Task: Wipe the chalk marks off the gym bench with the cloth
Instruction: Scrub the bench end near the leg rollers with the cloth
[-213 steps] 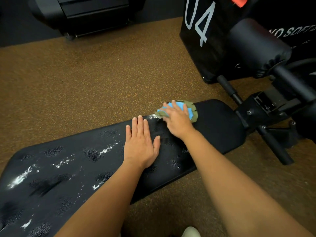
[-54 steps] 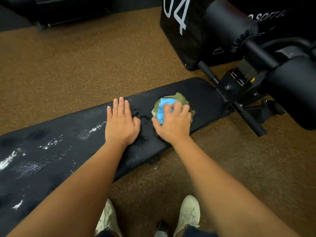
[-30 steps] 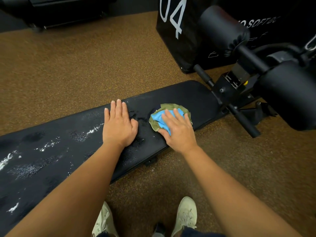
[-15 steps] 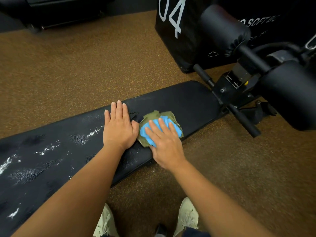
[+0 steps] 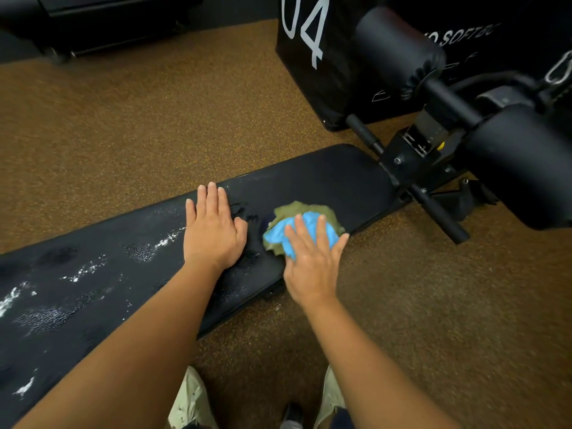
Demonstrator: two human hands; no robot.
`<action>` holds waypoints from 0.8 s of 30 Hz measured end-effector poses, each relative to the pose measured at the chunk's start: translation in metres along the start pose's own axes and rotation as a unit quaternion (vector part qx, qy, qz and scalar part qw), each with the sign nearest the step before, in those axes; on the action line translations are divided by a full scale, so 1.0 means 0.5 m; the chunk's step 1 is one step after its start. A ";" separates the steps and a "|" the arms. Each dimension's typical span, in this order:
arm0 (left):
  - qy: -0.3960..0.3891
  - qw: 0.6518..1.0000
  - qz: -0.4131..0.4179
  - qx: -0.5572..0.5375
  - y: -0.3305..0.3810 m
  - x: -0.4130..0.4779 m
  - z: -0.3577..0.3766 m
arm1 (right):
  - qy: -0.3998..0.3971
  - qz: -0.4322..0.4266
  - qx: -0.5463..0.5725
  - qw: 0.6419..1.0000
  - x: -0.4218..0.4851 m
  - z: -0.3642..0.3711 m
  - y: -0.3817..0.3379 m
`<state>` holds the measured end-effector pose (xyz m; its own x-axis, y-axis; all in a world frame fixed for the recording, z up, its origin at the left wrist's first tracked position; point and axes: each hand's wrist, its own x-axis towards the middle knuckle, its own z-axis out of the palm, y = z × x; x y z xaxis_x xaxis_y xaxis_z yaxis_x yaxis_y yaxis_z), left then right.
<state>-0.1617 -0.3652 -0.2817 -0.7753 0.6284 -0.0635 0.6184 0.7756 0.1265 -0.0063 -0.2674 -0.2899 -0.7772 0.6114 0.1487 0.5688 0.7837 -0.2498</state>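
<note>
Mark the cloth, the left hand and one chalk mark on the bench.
cloth (image 5: 278, 236): head view, on its blue fold.
left hand (image 5: 213, 233): head view, back of the hand.
chalk mark (image 5: 164, 242): head view, middle of the white streak.

Black bench (image 5: 325, 178) w/ chalk marks (image 5: 167, 241), cloth (image 5: 309, 212), L hand (image 5: 213, 230)

Crumpled blue-green cloth (image 5: 301, 229) lies on black chalk-streaked bench (image 5: 325, 178).
</note>
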 end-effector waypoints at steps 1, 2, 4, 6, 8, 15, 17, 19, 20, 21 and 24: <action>-0.002 1.000 0.001 0.001 -0.001 0.000 0.000 | -0.008 0.033 -0.005 0.999 0.024 -0.004 0.014; -0.003 1.000 0.000 0.002 -0.001 0.000 0.000 | -0.018 0.069 -0.005 0.997 0.054 -0.008 0.027; -0.003 1.000 0.000 0.002 0.000 -0.001 0.000 | -0.026 0.127 -0.009 0.991 0.106 -0.015 0.048; -0.002 1.000 -0.003 0.001 0.002 -0.001 -0.001 | -0.028 0.138 -0.021 0.990 0.126 -0.020 0.038; -0.001 1.000 -0.005 0.003 0.002 0.000 -0.002 | -0.029 0.087 -0.024 0.995 0.095 -0.010 0.000; -0.011 1.000 -0.004 0.003 0.003 -0.003 -0.003 | -0.018 0.021 -0.031 0.999 0.082 -0.002 0.033; -0.010 1.000 -0.004 -0.005 0.004 -0.005 -0.003 | -0.021 0.087 -0.038 0.995 0.116 -0.009 0.042; -0.009 1.000 -0.007 -0.007 0.007 -0.005 -0.001 | -0.009 0.119 -0.021 0.993 0.111 -0.006 0.018; -0.009 1.000 -0.010 -0.005 0.009 -0.005 0.000 | 0.004 0.114 -0.010 0.993 0.091 -0.002 0.000; -0.008 1.000 -0.012 -0.001 0.010 -0.006 0.002 | 0.017 0.096 0.003 0.995 0.063 0.004 -0.017; -0.002 1.000 -0.015 -0.002 0.010 -0.006 0.003 | 0.003 0.031 -0.001 1.000 -0.009 0.013 -0.038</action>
<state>-0.1560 -0.3632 -0.2825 -0.7926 0.6055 -0.0721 0.5947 0.7937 0.1281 -0.0154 -0.2855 -0.2921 -0.7389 0.6593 0.1388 0.6160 0.7445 -0.2573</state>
